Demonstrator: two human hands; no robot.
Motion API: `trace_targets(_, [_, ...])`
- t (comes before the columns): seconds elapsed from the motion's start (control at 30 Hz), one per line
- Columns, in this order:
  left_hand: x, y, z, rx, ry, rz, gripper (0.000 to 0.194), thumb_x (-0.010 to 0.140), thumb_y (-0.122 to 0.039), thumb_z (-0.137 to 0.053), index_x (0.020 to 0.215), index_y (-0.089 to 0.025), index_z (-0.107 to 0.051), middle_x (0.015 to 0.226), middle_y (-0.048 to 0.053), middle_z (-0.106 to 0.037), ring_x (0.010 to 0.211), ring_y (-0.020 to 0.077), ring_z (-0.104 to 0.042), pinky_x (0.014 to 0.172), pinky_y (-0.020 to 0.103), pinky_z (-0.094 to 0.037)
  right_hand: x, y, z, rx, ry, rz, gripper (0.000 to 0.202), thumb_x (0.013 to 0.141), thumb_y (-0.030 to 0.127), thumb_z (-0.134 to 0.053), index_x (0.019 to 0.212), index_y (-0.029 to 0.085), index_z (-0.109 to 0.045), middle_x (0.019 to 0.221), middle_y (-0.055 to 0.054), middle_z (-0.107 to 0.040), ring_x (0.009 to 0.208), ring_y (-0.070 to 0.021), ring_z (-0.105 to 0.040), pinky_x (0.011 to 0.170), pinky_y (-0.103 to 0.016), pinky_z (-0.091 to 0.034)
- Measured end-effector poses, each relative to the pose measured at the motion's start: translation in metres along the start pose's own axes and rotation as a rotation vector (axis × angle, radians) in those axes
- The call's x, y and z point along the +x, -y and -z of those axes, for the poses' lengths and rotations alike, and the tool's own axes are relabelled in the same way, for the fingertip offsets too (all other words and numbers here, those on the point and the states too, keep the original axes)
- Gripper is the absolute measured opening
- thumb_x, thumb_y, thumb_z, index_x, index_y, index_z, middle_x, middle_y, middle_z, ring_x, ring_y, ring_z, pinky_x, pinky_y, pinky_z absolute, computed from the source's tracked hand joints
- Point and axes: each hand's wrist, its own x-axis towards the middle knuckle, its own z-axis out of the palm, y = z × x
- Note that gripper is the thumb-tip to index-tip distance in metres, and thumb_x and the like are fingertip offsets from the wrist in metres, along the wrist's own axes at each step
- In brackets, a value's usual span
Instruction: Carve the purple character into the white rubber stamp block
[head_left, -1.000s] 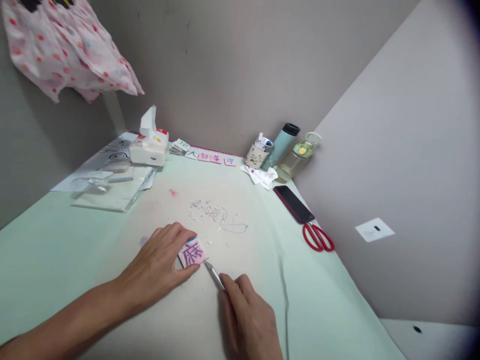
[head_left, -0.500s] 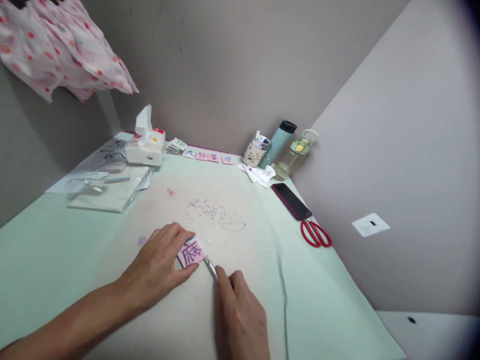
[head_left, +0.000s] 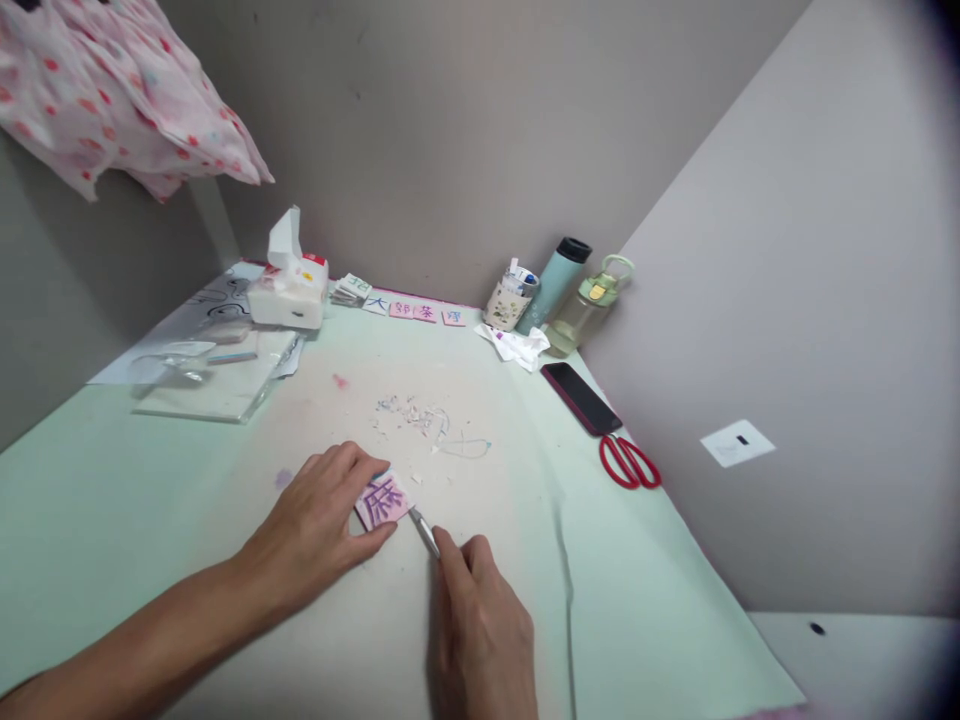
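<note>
My left hand [head_left: 319, 515] lies at the left of a small pink square block [head_left: 385, 497] with a purple character on it. Thumb and fingers grip its near and far edges, pinning it to the tabletop. From the right, my right hand [head_left: 484, 615] is closed around a slim silver craft knife [head_left: 424, 531]. The knife's tip reaches the block's right corner; whether it cuts into the block is too small to tell. Beyond the block lie pale shavings [head_left: 412, 415] and thin curled strips.
Along the back edge lie several character tiles [head_left: 403, 310], a tissue pack [head_left: 289, 295], a pen cup [head_left: 512, 300] and two bottles, one a teal flask [head_left: 556, 285]. Crumpled tissue [head_left: 517, 346], a phone [head_left: 581, 398] and red scissors [head_left: 630, 463] line the right. Plastic-wrapped sheets [head_left: 217, 390] lie at left.
The knife tip and my right hand have shifted very slightly, still by the block's right corner. My left hand keeps its grip. The whole view has moved a little.
</note>
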Motion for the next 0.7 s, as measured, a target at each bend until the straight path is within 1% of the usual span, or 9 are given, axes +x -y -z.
trace_targets(0.13, [-0.003, 0.003, -0.004, 0.014, -0.035, -0.043, 0.031, 0.097, -0.037, -0.063, 0.124, -0.024, -0.061, 0.106, 0.005, -0.061, 0.094, 0.0271, -0.059, 0.083, 0.040, -0.048, 0.007, 0.004, -0.001, 0.000, -0.017, -0.021, 0.057, 0.089, -0.001, -0.041, 0.142, 0.014, -0.057, 0.090, -0.007, -0.063, 0.063, -0.0178, -0.064, 0.055, -0.027, -0.048])
trace_targets(0.23, [-0.003, 0.004, -0.004, 0.016, -0.041, -0.059, 0.032, 0.097, -0.037, -0.063, 0.126, -0.024, -0.060, 0.108, 0.005, -0.061, 0.095, 0.0270, -0.059, 0.084, 0.040, -0.047, 0.011, 0.005, 0.000, 0.012, -0.024, -0.017, 0.059, 0.086, -0.004, -0.040, 0.139, 0.013, -0.058, 0.087, -0.006, -0.062, 0.060, -0.0180, -0.064, 0.053, -0.027, -0.048])
trace_targets(0.4, [-0.002, 0.005, -0.004, 0.005, -0.014, -0.040, 0.031, 0.096, -0.036, -0.064, 0.125, -0.025, -0.059, 0.107, 0.004, -0.061, 0.095, 0.0264, -0.060, 0.083, 0.040, -0.047, 0.010, 0.001, 0.007, 0.054, 0.003, -0.010, 0.053, 0.091, 0.000, -0.041, 0.139, 0.014, -0.059, 0.087, -0.006, -0.062, 0.060, -0.0174, -0.065, 0.052, -0.026, -0.048])
trace_targets(0.47, [-0.001, 0.005, -0.004, 0.000, -0.016, -0.046, 0.031, 0.097, -0.036, -0.064, 0.126, -0.025, -0.060, 0.107, 0.004, -0.061, 0.096, 0.0264, -0.060, 0.084, 0.040, -0.047, 0.011, 0.000, 0.009, 0.064, -0.002, -0.014, 0.049, 0.093, 0.001, -0.041, 0.136, 0.014, -0.062, 0.086, -0.006, -0.062, 0.058, -0.0164, -0.063, 0.051, -0.026, -0.047])
trace_targets(0.6, [0.000, 0.004, -0.003, -0.007, -0.015, -0.046, 0.033, 0.096, -0.037, -0.065, 0.126, -0.023, -0.061, 0.109, 0.005, -0.062, 0.096, 0.0266, -0.060, 0.084, 0.040, -0.047, 0.017, 0.002, 0.008, 0.059, -0.012, -0.036, 0.049, 0.091, -0.001, -0.040, 0.129, 0.014, -0.066, 0.084, -0.005, -0.061, 0.057, -0.0157, -0.062, 0.050, -0.025, -0.044])
trace_targets(0.7, [0.001, 0.004, -0.001, -0.010, -0.004, -0.044, 0.032, 0.096, -0.036, -0.066, 0.124, -0.022, -0.063, 0.107, 0.005, -0.062, 0.095, 0.0266, -0.061, 0.083, 0.040, -0.047, 0.020, 0.003, 0.006, 0.045, -0.005, -0.041, 0.052, 0.088, -0.004, -0.042, 0.131, 0.015, -0.065, 0.083, -0.004, -0.060, 0.056, -0.0148, -0.060, 0.051, -0.025, -0.043])
